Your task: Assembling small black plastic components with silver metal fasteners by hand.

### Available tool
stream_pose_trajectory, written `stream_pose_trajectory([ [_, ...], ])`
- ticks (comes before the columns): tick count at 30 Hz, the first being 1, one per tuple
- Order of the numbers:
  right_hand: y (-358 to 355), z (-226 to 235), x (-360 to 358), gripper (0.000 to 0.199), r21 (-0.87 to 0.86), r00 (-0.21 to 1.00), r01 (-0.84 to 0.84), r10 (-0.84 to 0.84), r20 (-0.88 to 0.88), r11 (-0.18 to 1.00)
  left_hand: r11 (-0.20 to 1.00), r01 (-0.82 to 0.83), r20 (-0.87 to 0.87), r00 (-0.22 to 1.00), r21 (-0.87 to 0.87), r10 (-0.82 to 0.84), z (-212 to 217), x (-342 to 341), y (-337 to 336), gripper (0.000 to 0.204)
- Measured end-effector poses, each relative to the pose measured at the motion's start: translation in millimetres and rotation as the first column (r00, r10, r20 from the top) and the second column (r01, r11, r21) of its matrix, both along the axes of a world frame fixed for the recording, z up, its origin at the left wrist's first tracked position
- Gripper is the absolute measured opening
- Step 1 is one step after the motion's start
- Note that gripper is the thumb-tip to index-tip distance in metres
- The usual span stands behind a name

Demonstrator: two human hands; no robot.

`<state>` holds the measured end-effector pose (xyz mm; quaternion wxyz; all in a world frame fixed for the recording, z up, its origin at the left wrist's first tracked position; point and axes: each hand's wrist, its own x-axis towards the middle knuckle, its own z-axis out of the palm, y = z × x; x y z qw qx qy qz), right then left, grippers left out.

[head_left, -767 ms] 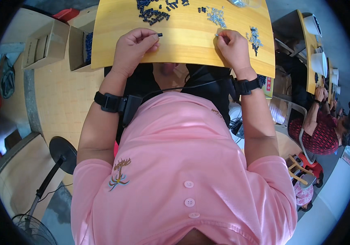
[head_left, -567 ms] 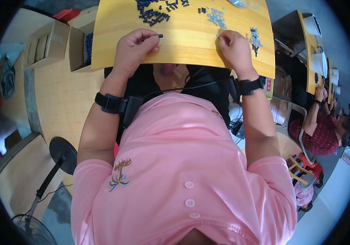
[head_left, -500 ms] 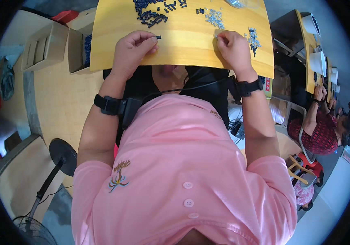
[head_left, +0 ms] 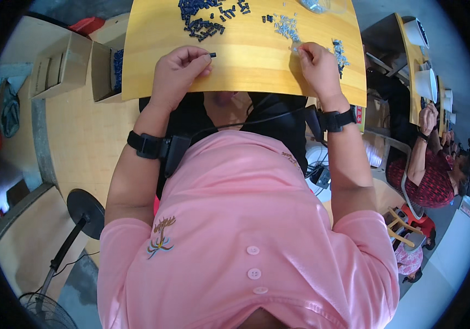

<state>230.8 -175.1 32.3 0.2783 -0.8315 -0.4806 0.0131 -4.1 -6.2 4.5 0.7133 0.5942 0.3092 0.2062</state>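
Over the near edge of the yellow wooden table, my left hand is closed, pinching a small black cylindrical piece between thumb and forefinger. My right hand is closed in a pinch too, with a tiny pale, clear-looking piece at its fingertips; its exact shape is too small to tell. Beyond the left hand lies a pile of small black pieces. A scatter of small clear pieces lies just past my right fingertips. Another little heap of clear and black pieces is beside the right hand, partly hidden by it.
A clear container stands at the table's far side. Open cardboard boxes sit left of the table, one with dark blue contents. A round black stand is lower left. Another person works at a bench on the right with white buckets.
My right hand has shifted slightly right and now covers more of the heap beside it. My left hand keeps its pinch on the black piece. The whole view has shifted a little.
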Motion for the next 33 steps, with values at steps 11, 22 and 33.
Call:
stream_pose_trajectory([
  [11,-6,-6,1,0.019,-0.082,0.931,0.141,-0.161,-0.329,0.987,0.999,0.01,0.007,1.0,-0.037,-0.01,2,-2,-1,0.017],
  [22,-11,-13,7,0.022,-0.047,0.907,0.158,-0.164,-0.387,0.986,1.0,0.025,0.018,1.0,-0.009,-0.025,0,-1,1,0.019],
  [33,-13,-13,-7,0.019,0.023,0.852,0.045,-0.026,-0.524,0.999,0.963,0.027,-0.054,0.998,0.267,-0.013,-1,5,-7,0.018],
])
